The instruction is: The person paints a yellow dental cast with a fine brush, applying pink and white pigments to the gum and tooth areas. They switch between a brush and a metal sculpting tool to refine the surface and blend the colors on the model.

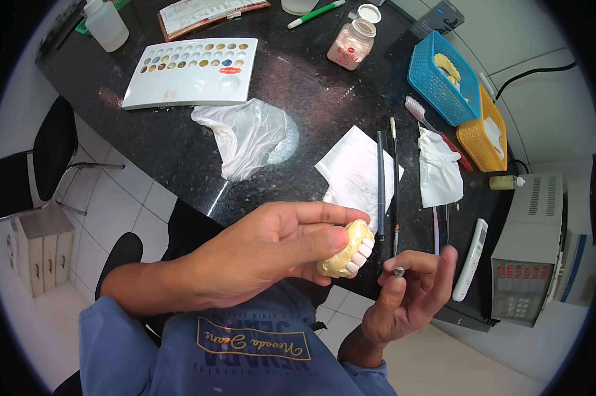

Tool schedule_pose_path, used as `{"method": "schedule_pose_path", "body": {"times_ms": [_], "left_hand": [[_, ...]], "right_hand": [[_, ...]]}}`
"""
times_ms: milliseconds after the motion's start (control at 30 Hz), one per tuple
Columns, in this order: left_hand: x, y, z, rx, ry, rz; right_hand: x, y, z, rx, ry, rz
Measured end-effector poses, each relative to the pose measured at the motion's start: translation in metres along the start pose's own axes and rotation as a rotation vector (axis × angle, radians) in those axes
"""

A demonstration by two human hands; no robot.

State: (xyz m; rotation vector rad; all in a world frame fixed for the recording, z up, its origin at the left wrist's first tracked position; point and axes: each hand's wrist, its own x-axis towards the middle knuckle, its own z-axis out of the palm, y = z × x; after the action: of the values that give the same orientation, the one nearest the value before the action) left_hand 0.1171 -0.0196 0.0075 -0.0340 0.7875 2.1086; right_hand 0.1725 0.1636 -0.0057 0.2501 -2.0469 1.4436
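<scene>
Preferably, left hand [258,254] gripping yellow plaster dental model [342,259] should be steady; right hand [409,298] pinches round silver metal piece [398,271].

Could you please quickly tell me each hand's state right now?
Left hand: closed, holding a yellowish dental model with white teeth.
Right hand: pinching a small round metallic thing, kind unclear.

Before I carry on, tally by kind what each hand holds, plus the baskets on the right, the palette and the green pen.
Dental cast, in the left hand: 1
Metal-ended piece, in the right hand: 1
Baskets, blue basket plus yellow basket: 2
White palette: 1
Green pen: 1
Total: 6
</scene>
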Motion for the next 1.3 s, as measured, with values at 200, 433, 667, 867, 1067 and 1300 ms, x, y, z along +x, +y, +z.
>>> {"method": "schedule_pose_path", "body": {"times_ms": [200,433,667,867,1067,1300], "left_hand": [[0.001,-0.001,-0.002,-0.025,-0.035,0.005],[0.002,-0.002,-0.003,-0.04,-0.025,-0.006],[0.002,-0.001,-0.004,-0.031,-0.04,-0.021],[0.002,-0.001,-0.003,-0.023,-0.044,-0.022],[0.002,-0.001,-0.003,-0.019,-0.047,-0.019],[0.002,-0.001,-0.004,-0.025,-0.054,-0.022]], "right_hand": [[0.008,0.001,-0.001,-0.003,-0.147,-0.088],[0.01,0.001,0.002,-0.03,-0.178,-0.069],[0.013,0.001,0.002,-0.05,-0.208,-0.082],[0.01,0.003,0.001,-0.05,-0.259,-0.083],[0.011,0.002,0.001,-0.054,-0.267,-0.07],[0.01,0.002,0.001,-0.054,-0.268,-0.067]]}}
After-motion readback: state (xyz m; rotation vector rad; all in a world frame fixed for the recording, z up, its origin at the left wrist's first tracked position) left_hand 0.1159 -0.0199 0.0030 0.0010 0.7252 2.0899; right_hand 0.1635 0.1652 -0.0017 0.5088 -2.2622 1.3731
